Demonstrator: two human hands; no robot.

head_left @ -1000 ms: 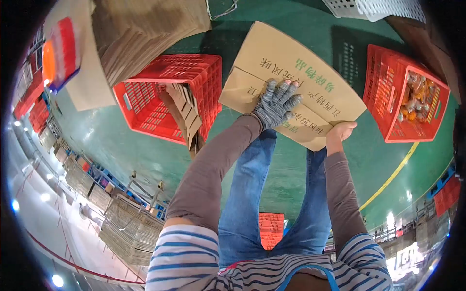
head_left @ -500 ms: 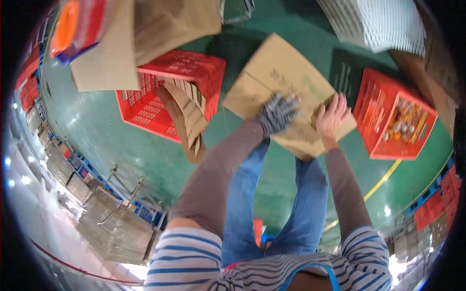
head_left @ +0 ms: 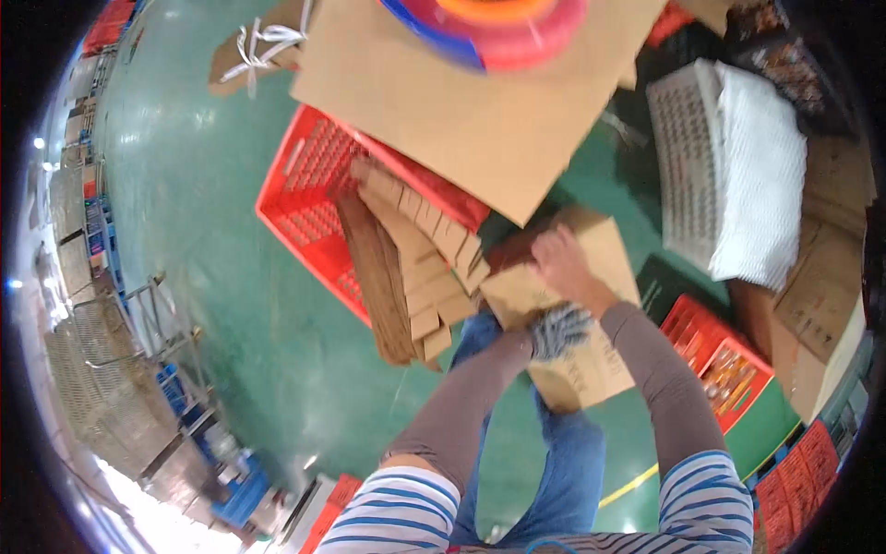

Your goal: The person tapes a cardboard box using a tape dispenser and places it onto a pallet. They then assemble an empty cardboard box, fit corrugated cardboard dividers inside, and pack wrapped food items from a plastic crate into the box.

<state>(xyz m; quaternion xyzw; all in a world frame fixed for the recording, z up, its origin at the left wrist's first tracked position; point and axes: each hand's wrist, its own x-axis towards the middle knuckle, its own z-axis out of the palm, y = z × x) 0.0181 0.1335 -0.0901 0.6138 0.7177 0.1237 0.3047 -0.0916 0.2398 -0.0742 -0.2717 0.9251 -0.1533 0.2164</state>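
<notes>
Cardboard box, flat-sided, printed; left hand, striped grey glove, on it.

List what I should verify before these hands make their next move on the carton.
1. Left hand, gloved, resting on the carton: ok.
2. Right hand firmly gripping the carton: cannot tell; it is at the carton, but its fingers are blurred.
3. Slotted cardboard strips fully inside their red crate: not ok, they stick out past the rim.
4. Carton lettering sharp enough to read: not ok, blurred and partly covered.
5. Red crate of packed items off the carton: ok.
</notes>
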